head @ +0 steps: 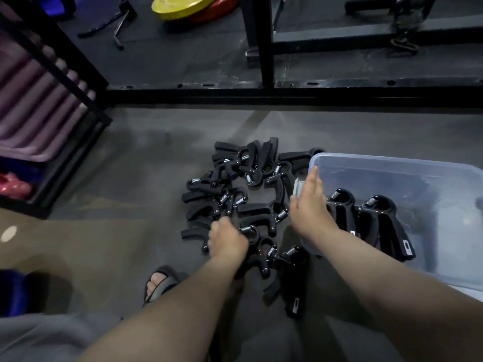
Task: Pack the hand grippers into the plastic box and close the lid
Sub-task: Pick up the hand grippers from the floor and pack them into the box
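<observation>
Several black hand grippers (243,189) with steel springs lie in a loose pile on the grey floor. To their right stands a clear plastic box (392,163), its lid off and out of view. Two hand grippers (371,220) lie inside the box near its left wall. My left hand (227,240) reaches down into the near part of the pile, fingers curled around a hand gripper (252,232). My right hand (311,205) hovers over the box's left rim with fingers straight and holds nothing.
A black metal rack (65,82) with purple mats stands at the left. A black frame rail (287,94) crosses behind the pile, with yellow and red weight plates (188,6) beyond. My sandalled foot (160,282) is near the pile's front.
</observation>
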Demonstrator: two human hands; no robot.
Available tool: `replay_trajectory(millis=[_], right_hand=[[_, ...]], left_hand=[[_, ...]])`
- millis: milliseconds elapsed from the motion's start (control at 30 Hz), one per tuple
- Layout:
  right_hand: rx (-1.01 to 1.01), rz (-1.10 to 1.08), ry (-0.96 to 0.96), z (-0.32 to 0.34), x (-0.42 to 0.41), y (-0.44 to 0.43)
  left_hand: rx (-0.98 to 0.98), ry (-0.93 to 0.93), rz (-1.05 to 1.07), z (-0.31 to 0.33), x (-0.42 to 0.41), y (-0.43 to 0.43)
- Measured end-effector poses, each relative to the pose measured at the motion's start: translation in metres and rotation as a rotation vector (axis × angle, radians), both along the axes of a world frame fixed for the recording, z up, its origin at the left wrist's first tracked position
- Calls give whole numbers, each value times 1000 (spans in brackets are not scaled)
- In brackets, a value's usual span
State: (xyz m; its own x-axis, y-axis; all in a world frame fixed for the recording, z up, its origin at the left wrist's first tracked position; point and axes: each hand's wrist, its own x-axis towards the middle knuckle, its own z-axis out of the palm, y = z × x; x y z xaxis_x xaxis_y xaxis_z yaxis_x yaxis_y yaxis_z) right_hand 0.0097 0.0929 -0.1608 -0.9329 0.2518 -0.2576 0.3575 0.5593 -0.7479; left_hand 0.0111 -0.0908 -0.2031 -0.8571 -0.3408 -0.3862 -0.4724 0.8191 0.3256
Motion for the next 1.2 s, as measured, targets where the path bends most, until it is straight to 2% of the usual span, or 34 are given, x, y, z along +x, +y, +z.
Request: replay_trajectory(millis=[100,167,300,433,467,600,767,933,1000,1067,1133,1200], right_hand=[[-2,2,6,-1,1,0],[-2,5,11,-1,2,1],[-2,5,28,-3,2,2],[-13,7,35,-2,3,2],[-18,8,38,-2,4,2],[-65,15,37,-1,4,4],[-150,54,12,-2,4,10],[-211,185,-24,0,9,28],[-286,169,-15,3,11,39],[-430,20,-37,11,12,50],[-659,-165,-50,24,11,62],[-856,-253,-5,39,11,72]], left_hand=[[-55,-323,30,-17,0,-29],[-51,-402,-60,-26,4,-34],[-196,-388,-207,-30,9,-34],[-365,-235,-348,-23,11,-31],[-319,-175,-317,-21,10,-30],[197,-11,-14,-7,-5,-13],[668,6,372,28,-27,30],[734,83,247,58,-33,62],[723,128,177,65,-34,74],[679,188,87,70,-33,86],[617,221,-36,80,-29,99],[554,228,-186,90,-23,113]])
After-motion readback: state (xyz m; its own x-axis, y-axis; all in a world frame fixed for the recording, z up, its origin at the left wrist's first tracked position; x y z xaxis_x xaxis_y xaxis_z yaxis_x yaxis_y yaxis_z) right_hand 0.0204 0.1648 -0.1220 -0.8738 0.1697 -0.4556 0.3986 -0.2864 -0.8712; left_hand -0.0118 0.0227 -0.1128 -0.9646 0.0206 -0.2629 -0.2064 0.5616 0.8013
